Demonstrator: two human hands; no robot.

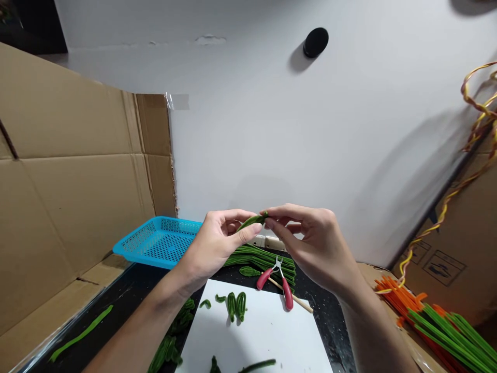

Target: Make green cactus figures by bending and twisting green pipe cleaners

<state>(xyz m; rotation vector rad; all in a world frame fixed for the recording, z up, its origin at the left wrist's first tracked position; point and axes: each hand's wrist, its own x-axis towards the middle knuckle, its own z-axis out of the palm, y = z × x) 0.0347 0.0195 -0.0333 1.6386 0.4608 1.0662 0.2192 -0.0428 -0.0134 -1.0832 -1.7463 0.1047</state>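
Raised above the white board [272, 336], both hands meet on a dark green pipe-cleaner piece [249, 221] that looks bent into a narrow leaf shape. My left hand [215, 241] pinches its body between thumb and fingers. The tip is gripped by the thumb and index finger of my right hand [312, 235]. Two looped green pipe-cleaner shapes [236, 306] lie on the board, with small curled scraps [205, 303] beside them. Red-handled cutting pliers [288, 294] rest across a wooden stick [305, 304] at the board's far edge.
Behind the board lies a bundle of green pipe cleaners [258, 255]. A blue perforated basket [155, 254] stands at left, near a cardboard wall [77, 197]. More green shapes [166, 352] sit left of the board. Orange and green stems [435, 316] are at right.
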